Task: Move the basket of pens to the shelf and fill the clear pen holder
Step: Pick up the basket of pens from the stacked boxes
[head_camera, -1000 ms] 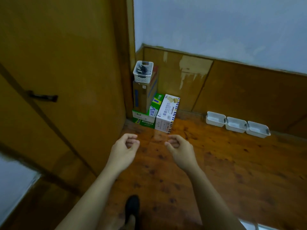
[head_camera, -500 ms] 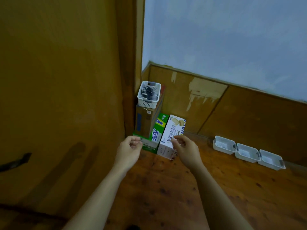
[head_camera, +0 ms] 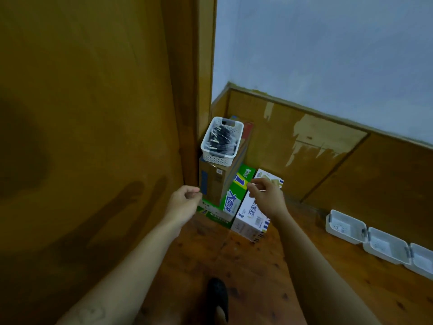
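A white perforated basket (head_camera: 212, 157) full of dark pens (head_camera: 222, 139) stands on top of a tall brown cardboard box (head_camera: 216, 181) in the room's corner. My left hand (head_camera: 185, 202) hovers below and left of the basket, fingers loosely curled, holding nothing. On the other side, my right hand (head_camera: 267, 195) hangs below and right of it with relaxed, slightly bent fingers, also empty. Neither hand touches the basket. No shelf or clear pen holder is in view.
A green carton (head_camera: 236, 193) and a white carton (head_camera: 251, 219) lean beside the brown box. A wooden door (head_camera: 93, 137) fills the left. Three white tubs (head_camera: 346, 227) line the wall on the wooden floor at right. My dark shoe (head_camera: 218, 299) is below.
I have stepped closer to the corner; the basket appears nearer and larger. Both hands have risen and reached forward toward the box stack, staying empty.
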